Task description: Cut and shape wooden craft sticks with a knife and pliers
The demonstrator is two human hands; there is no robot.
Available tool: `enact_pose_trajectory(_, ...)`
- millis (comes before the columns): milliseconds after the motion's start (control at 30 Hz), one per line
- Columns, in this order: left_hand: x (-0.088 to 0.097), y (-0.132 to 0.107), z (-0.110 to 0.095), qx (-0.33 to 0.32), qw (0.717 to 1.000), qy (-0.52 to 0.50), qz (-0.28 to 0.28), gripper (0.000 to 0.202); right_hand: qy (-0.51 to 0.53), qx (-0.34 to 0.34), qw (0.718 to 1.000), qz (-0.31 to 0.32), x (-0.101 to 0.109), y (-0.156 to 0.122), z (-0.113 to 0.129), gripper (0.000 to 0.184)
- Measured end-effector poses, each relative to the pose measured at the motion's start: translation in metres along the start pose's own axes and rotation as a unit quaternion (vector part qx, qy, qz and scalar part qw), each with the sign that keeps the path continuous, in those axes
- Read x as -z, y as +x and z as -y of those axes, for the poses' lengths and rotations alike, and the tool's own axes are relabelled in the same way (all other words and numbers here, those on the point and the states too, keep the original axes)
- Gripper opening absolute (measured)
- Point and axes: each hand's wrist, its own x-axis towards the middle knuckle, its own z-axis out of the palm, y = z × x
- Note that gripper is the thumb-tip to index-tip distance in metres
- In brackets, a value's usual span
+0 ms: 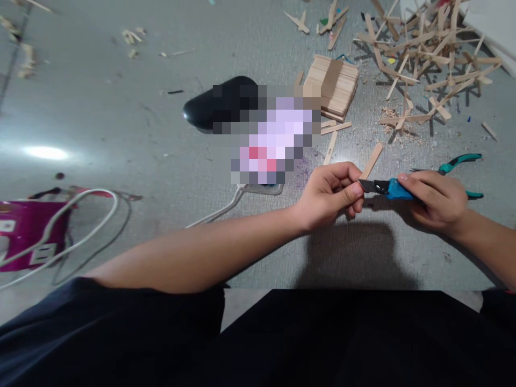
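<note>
A wooden craft stick (pixel 372 160) is pinched in the fingers of my left hand (pixel 332 191), its rounded end pointing up and away. My right hand (pixel 437 198) is closed round the blue handle of a utility knife (pixel 397 189). The knife's dark blade points left and reaches the lower part of the stick, close to my left thumb. Whether the edge cuts into the wood, I cannot tell. Pliers with green handles (pixel 463 160) lie partly hidden behind my right hand.
A banded bundle of craft sticks (pixel 336 86) lies ahead. Sticks joined in crosses (pixel 439 48) are heaped at the upper right, near wood shavings (pixel 393 119). A black case (pixel 209 107), a blurred-out phone-like object (pixel 278 134), a white cable (pixel 226 207) and a purple packet (pixel 36 228) lie leftward.
</note>
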Motion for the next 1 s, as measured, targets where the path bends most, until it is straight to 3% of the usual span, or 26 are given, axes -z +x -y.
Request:
enact_pose_trajectory(767, 0.0027, 0.0006, 0.0017, -0.002, 1.000, -0.025, 0.016, 0.051, 0.014, 0.010, 1.000, -0.014, 0.0002, 0.0028, 0.0006, 0.072)
enact_pose_trajectory(1000, 0.0032, 0.0003, 0.0001, 0.006, 1.000, -0.014, 0.017, 0.052, 0.023, 0.002, 1.000, 0.006, 0.0015, -0.0014, -0.0011, 0.079)
